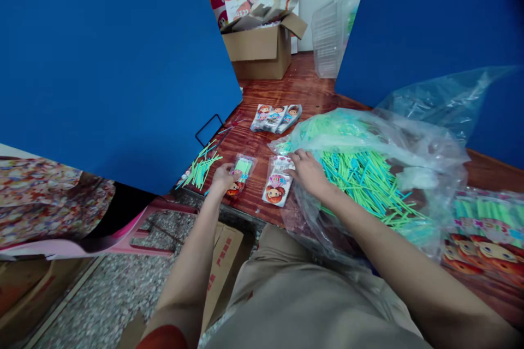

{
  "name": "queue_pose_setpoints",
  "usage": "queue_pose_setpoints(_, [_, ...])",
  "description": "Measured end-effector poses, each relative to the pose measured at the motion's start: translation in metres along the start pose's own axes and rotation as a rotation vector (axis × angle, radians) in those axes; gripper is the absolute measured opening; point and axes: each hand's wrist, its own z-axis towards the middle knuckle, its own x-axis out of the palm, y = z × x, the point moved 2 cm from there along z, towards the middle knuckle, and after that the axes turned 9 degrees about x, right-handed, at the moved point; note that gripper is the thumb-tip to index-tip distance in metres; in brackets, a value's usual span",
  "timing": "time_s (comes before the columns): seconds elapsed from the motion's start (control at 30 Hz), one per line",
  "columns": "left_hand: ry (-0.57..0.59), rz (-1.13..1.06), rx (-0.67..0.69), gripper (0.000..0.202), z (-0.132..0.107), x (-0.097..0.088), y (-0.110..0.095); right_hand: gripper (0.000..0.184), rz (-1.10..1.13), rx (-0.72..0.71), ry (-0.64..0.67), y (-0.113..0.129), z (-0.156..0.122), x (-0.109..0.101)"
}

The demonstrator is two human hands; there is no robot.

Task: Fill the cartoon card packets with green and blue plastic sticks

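My left hand sits at the side of a clear packet holding green sticks, its fingertips touching the packet, though I cannot tell whether it is held. My right hand lies spread, with fingers at the top of a cartoon-printed packet and beside a large clear plastic bag. That bag is full of loose green and blue sticks. Left of my left hand lies a small pile of loose green sticks. Farther up the table are several finished cartoon packets.
The red-brown wooden table ends in a front edge near my lap. Blue panels stand on both sides. An open cardboard box and clear plastic trays stand behind. A stack of printed sheets lies at right, with a speckled stone floor below left.
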Motion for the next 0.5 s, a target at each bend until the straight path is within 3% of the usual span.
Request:
queue_pose_setpoints(0.23, [-0.07,0.267,0.06,0.047,-0.003,-0.004,0.003,0.033,-0.051,0.078,0.077,-0.005,0.024,0.013])
queue_pose_setpoints(0.5, [-0.048,0.256,0.08,0.056,-0.005,-0.001,0.011,0.022,0.009,0.132,0.078,-0.013,0.028,0.013])
